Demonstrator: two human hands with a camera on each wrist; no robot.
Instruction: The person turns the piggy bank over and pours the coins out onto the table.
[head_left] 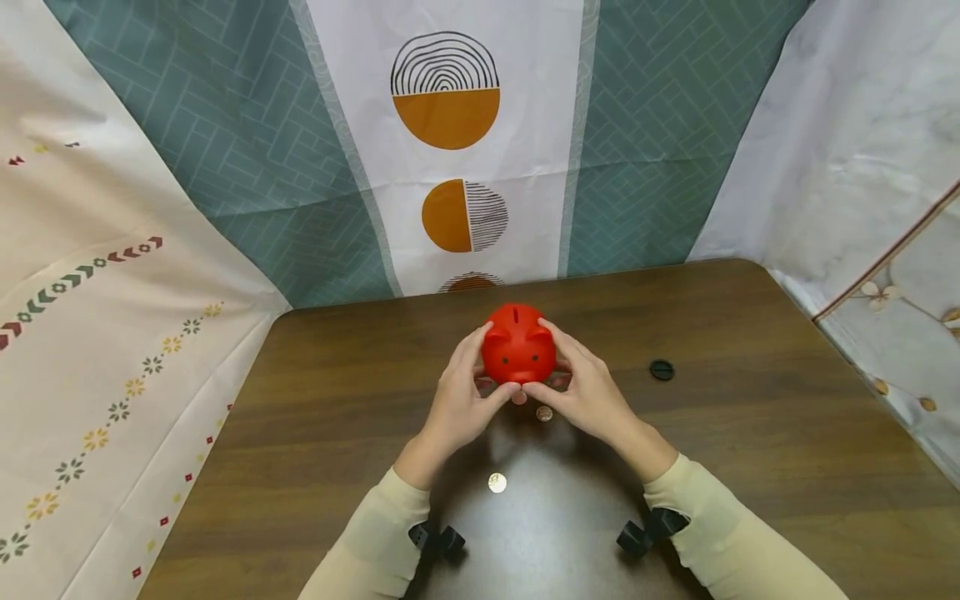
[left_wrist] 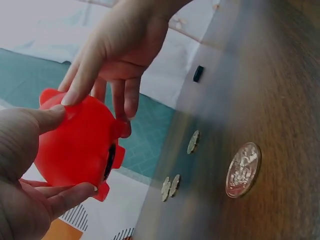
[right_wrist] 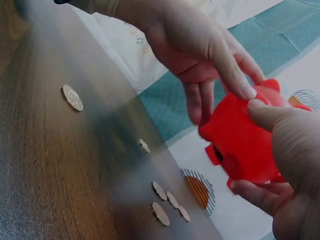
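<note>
Beneath piggy bank (head_left: pixel 518 343), coins (head_left: pixel 544 412) half hidden, hands cupping

I have a red piggy bank (head_left: pixel 518 344) lifted off the table, clasped between my left hand (head_left: pixel 461 404) and right hand (head_left: pixel 588 392). It is glossy plastic, round-bodied, snout and two dark eyes turned toward me, ears up, coin slot on top. From the wrist views its underside shows a dark round opening between stubby feet. Several coins (right_wrist: pixel 170 202) lie flat on the wood beneath the grip, one more coin (head_left: pixel 497 482) nearer me, between my wrists.
</note>
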